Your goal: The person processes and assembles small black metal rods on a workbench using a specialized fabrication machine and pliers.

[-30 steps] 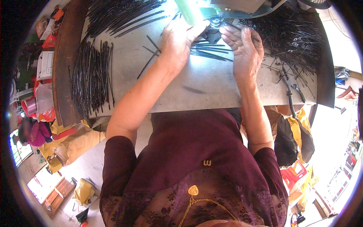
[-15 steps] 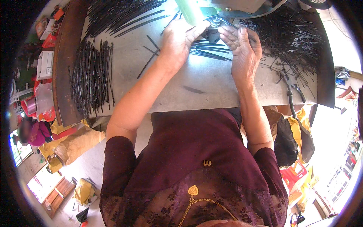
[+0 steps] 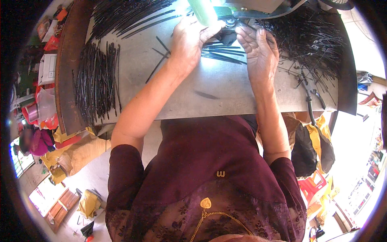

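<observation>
My left hand [image 3: 187,45] is at the far middle of the table, fingers pinched together beside a small round metal fitting [image 3: 230,23] on a machine. What its fingertips hold, if anything, is lost in glare. On the other side of the fitting, my right hand [image 3: 261,54] has its palm turned inward and its fingers curled round a thin black rod [image 3: 250,26], which slants up toward the machine. Between the hands lie several loose black rods [image 3: 223,54]. A pale green tube [image 3: 204,13] with a bright light hangs over my left fingers.
Bundles of black rods [image 3: 96,76] lie at the left and back left of the metal table [image 3: 161,103]. A tangled heap of thin black pieces [image 3: 310,40] covers the back right. Pliers [image 3: 309,90] rest near the right edge. Loose crossed rods [image 3: 159,60] lie beside my left forearm.
Both hands stay at the machine, with only slight shifts. My right hand's fingers have moved up a little along the rod.
</observation>
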`<act>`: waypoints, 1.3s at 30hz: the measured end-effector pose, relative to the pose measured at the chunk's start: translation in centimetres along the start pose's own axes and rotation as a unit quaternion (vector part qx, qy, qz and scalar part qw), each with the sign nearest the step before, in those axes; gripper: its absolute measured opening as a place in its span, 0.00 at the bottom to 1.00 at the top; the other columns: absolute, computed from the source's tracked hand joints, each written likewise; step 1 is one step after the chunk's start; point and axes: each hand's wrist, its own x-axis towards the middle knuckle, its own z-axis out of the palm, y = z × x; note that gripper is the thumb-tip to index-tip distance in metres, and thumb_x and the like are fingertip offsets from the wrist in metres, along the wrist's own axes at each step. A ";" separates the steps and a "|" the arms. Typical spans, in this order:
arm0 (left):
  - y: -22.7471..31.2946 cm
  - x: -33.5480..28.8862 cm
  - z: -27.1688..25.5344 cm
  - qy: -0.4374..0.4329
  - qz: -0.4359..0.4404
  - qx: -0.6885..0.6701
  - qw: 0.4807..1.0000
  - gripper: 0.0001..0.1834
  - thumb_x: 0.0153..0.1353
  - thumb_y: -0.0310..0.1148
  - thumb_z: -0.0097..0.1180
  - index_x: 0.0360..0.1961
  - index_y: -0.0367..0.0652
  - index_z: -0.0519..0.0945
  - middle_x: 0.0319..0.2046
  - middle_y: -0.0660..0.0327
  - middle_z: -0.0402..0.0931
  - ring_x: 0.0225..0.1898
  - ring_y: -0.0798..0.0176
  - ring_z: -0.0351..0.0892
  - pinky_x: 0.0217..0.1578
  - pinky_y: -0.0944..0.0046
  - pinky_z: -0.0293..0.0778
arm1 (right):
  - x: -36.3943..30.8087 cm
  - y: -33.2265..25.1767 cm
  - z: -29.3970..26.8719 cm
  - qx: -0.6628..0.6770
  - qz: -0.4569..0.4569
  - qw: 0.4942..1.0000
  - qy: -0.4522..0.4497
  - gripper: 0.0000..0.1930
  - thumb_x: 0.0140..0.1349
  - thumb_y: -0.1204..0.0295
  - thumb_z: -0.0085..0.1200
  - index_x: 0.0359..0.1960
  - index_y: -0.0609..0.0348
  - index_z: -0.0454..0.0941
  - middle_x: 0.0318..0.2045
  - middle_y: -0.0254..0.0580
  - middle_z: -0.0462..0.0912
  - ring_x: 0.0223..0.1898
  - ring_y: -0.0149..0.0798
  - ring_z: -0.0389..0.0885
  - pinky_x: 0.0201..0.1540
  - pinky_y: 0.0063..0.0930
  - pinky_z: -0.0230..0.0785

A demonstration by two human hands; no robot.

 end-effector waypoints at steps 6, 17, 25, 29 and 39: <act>0.4 0.4 -0.8 0.021 -0.157 -0.256 0.954 0.09 0.58 0.30 0.59 0.37 0.38 0.85 0.38 0.57 0.81 0.36 0.63 0.79 0.40 0.68 0.76 | -0.5 0.2 0.4 -0.015 0.039 0.999 0.006 0.12 0.70 0.69 0.44 0.45 0.69 0.68 0.41 0.62 0.79 0.42 0.53 0.83 0.45 0.40 0.79; 1.8 0.1 0.1 0.032 -0.049 -0.077 0.995 0.09 0.54 0.28 0.62 0.37 0.40 0.85 0.37 0.59 0.82 0.39 0.63 0.78 0.41 0.67 0.75 | -0.1 -0.4 0.4 0.002 0.017 1.000 -0.002 0.13 0.70 0.69 0.45 0.45 0.70 0.68 0.41 0.64 0.79 0.44 0.53 0.82 0.47 0.39 0.78; -0.4 0.1 -1.3 -0.063 0.075 0.196 0.976 0.10 0.55 0.30 0.60 0.39 0.43 0.86 0.38 0.58 0.82 0.37 0.61 0.78 0.41 0.64 0.73 | -0.1 0.3 -0.1 0.005 0.035 0.999 0.015 0.14 0.70 0.68 0.45 0.46 0.71 0.68 0.41 0.65 0.79 0.44 0.54 0.82 0.47 0.40 0.78; -0.4 0.3 -1.5 -0.057 0.054 0.089 0.993 0.10 0.55 0.31 0.61 0.38 0.44 0.86 0.38 0.58 0.82 0.38 0.60 0.78 0.42 0.64 0.73 | -0.3 0.1 0.4 -0.006 0.035 0.999 0.012 0.15 0.70 0.68 0.45 0.46 0.73 0.68 0.41 0.64 0.79 0.44 0.53 0.82 0.48 0.39 0.78; 1.7 0.6 0.1 0.025 -0.103 -0.158 0.982 0.13 0.58 0.23 0.58 0.43 0.28 0.76 0.39 0.53 0.79 0.40 0.60 0.81 0.43 0.67 0.80 | 0.4 0.0 -0.2 0.018 0.035 0.999 0.003 0.16 0.70 0.67 0.45 0.47 0.72 0.68 0.41 0.64 0.79 0.44 0.54 0.82 0.48 0.40 0.78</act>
